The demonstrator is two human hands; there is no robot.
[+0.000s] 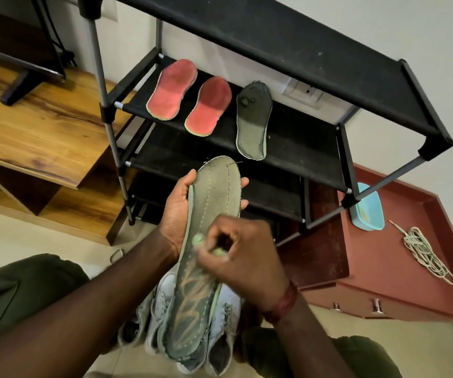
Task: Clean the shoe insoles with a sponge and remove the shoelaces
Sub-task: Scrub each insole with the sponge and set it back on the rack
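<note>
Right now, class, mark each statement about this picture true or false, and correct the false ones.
1. The left hand holds a grey-green insole. True.
2. A dark grey insole lies on the rack shelf. True.
3. Three red insoles lie beside it. False: there are two red insoles.
4. The right hand grips a green sponge against the held insole. True.
5. The shoelaces lie on the rack. False: the shoelaces lie on the red surface, near a blue tub.

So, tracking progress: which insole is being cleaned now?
The grey-green insole gripped in the left hand, under the right hand and sponge; the other three lie on the rack.
</note>
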